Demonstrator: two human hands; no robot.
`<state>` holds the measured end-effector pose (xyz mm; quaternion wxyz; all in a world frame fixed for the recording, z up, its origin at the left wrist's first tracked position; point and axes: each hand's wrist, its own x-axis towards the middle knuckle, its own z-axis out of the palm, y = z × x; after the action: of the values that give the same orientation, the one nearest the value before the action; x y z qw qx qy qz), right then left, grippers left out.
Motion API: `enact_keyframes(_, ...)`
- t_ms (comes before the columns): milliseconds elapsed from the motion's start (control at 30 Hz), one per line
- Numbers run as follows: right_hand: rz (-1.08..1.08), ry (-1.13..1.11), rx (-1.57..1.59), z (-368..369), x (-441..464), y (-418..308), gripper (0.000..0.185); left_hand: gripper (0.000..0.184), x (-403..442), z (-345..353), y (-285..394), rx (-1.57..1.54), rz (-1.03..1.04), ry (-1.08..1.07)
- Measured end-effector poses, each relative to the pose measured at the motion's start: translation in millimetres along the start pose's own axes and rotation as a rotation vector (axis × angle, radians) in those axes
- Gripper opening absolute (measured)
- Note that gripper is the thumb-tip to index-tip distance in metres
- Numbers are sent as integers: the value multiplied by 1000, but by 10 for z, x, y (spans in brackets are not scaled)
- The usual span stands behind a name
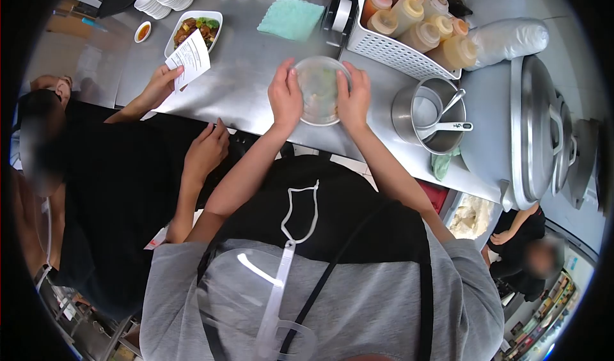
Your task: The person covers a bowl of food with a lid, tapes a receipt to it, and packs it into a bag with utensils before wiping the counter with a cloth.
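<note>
Between my two hands is a round, clear plastic takeout container point(318, 92) with a cloudy lid; something pale with a bit of green shows faintly inside. My left hand point(285, 97) grips its left rim, fingers curved around the side. On the opposite side my right hand point(354, 97) holds the rim, thumb near the top. The container is over the front part of the steel counter point(246, 99); whether it rests on the surface I cannot tell. Beyond it lies a folded mint-green cloth point(291, 19).
At right stand a white basket point(403, 57) of sauce bottles, a metal pot point(409, 121) with spoons, and large lidded pots point(537, 131). On the left, a co-worker's hand point(160, 87) holds a printed slip point(190, 59) by a dish of food point(217, 25).
</note>
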<state>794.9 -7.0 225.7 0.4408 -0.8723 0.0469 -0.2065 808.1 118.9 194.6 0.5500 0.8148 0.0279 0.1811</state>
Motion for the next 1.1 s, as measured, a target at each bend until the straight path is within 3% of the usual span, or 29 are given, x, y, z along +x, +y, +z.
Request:
enact_keyframes(67,-28,-8,47,-12,22,30,19,22,34,6,-37,-60,53,28)
enact_keyframes(133,-53,-20,96,1,48,146,18,20,93,-29,-114,-184,-55,-136)
enact_keyframes(200,39,-189,182,29,87,324,19,19,124,-44,-134,-161,-62,-190)
enact_keyframes(533,347,-243,421,113,126,391,22,20,190,-68,-97,-92,-129,-331)
enact_keyframes(633,406,-378,410,97,192,402,20,20,194,-70,-58,-44,-139,-319)
enact_keyframes(733,372,-302,398,95,184,365,19,18,173,-59,-61,-20,5,-232)
enact_keyframes(833,330,-414,173,3,201,305,24,26,167,-124,0,82,2,-303)
enact_keyframes(867,142,-324,5,-51,205,237,30,26,149,-163,44,82,0,-303)
enact_keyframes(900,-45,-230,-160,-103,212,133,38,31,144,-216,121,261,124,-268)
enact_keyframes(933,-42,-231,-160,-132,149,24,38,38,130,-253,166,439,249,-232)
enact_keyframes(967,-120,-186,-308,-154,36,-108,45,38,68,-256,201,439,248,-233)
enact_keyframes(1033,-195,-143,-454,-129,-111,-168,52,47,-71,-241,272,710,377,-425)
enact_keyframes(1100,-245,-287,-468,-76,-221,-110,56,47,-105,-241,214,682,376,-426)
